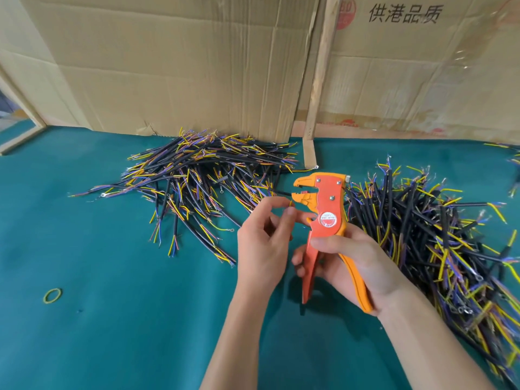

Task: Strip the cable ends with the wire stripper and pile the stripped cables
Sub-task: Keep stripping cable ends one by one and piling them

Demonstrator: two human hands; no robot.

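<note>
My right hand [357, 260] grips the wire stripper [326, 218] by both handles, head up. Left hand [264, 240] pinches a cable [281, 193] w/ its end at the stripper's mouth. Cable piles sit on the green bench [112, 319]: one far left [202, 175], one right [439, 235].
</note>
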